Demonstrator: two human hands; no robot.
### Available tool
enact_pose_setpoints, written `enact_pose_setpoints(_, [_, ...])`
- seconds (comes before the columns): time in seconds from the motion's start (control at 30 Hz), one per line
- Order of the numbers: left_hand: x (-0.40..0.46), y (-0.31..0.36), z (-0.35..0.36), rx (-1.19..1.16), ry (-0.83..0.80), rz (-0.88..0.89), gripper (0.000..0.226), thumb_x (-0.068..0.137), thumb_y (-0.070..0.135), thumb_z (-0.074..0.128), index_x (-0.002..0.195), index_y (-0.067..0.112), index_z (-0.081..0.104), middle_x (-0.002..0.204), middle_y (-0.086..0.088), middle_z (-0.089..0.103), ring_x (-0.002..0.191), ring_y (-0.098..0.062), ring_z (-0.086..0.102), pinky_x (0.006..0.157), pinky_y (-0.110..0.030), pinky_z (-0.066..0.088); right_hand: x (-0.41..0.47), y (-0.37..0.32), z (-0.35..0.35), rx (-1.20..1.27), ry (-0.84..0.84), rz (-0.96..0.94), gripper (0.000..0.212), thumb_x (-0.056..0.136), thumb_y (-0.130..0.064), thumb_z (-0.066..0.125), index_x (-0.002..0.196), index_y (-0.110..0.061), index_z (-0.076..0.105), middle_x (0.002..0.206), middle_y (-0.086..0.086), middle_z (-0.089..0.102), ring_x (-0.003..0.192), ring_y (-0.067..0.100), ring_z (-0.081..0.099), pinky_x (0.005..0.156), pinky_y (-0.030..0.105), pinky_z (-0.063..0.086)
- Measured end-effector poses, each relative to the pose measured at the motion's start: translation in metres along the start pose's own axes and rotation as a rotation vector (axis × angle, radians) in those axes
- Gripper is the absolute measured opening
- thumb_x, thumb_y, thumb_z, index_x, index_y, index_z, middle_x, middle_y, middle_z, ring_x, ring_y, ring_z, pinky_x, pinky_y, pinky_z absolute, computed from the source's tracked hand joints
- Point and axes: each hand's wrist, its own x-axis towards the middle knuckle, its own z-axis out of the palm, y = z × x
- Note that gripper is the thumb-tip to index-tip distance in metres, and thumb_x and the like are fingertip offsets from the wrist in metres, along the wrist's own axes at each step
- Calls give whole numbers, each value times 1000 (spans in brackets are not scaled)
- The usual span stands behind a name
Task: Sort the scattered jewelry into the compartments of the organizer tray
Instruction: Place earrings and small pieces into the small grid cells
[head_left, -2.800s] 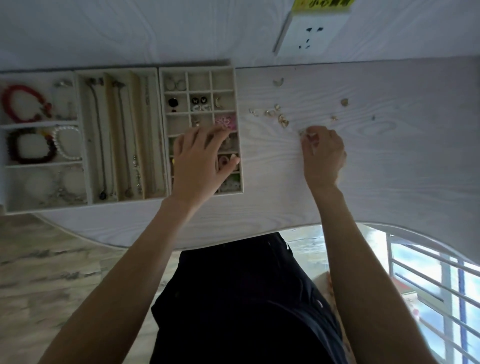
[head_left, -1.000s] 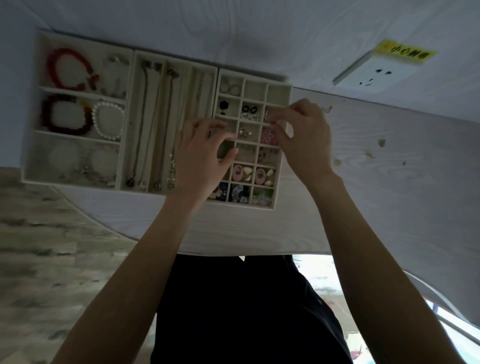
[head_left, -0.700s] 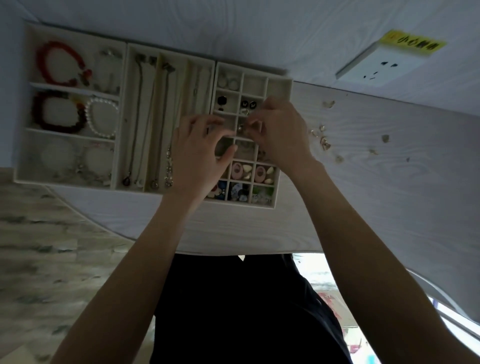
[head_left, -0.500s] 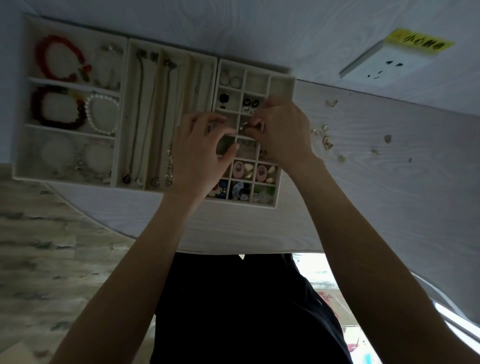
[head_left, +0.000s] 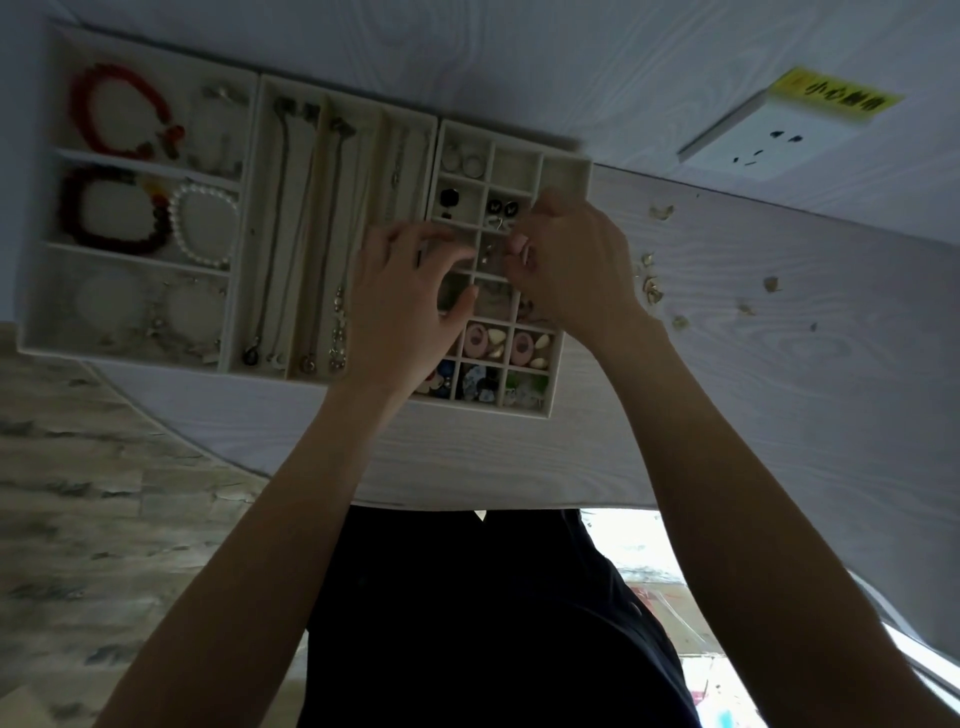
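Both hands (head_left: 571, 265) over tray (head_left: 566, 171), earrings (head_left: 652, 291) rightward.

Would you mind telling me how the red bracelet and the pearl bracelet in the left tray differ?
The red bracelet has red beads; the pearl bracelet has white ones. The red bracelet lies in the tray's far compartment, the pearl bracelet in the middle one, beside a dark bracelet. Both are beaded loops lying flat.

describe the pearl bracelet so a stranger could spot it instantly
Start at the leftmost tray, the one with three wide rows. In its middle row, the pearl bracelet lies right of a dark red beaded bracelet. It is the only ring of white beads.
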Motion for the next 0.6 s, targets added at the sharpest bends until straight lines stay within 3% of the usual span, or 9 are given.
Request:
enact_pose_setpoints(0.17, [4, 1, 0, 16, -33, 3, 23, 83, 27, 68, 105, 18, 68, 113, -4, 61, 112, -23, 41, 94, -32, 38, -5, -6, 7, -19, 174, 67, 8, 73, -13, 68, 72, -6, 70, 78, 11, 60, 71, 28, 59, 58, 27, 35])
enact_pose_setpoints(0.3, [5, 0, 2, 29, -41, -1, 24, 83, 27, 68, 105, 19, 68, 114, -5, 60, 113, -23, 40, 95, -32, 37, -7, -9, 11, -19, 158, 101, 11, 76, -16, 69, 78, -5, 71, 84, 11, 62, 77, 28, 60, 62, 31, 42])
enact_pose_setpoints(0.47, [6, 1, 1, 43, -58, -7, 23, 84, 28, 66, 106, 19, 67, 114, -5, 61, 114, -26, 45, 95, -26, 32, -9, 0, 4, 103, 39, 136, 12, 84, -26, 65, 89, -18, 73, 99, 3, 61, 98, 19, 54, 72, 24, 34])
enact_pose_setpoints(0.6, [8, 1, 1, 26, -68, -14, 21, 85, 24, 66, 105, 19, 67, 114, -4, 61, 114, -28, 48, 95, -32, 36, -9, 6, 0, 148, 97, 147, 12, 86, -21, 63, 90, -18, 73, 97, 2, 61, 95, 19, 55, 68, 25, 36])
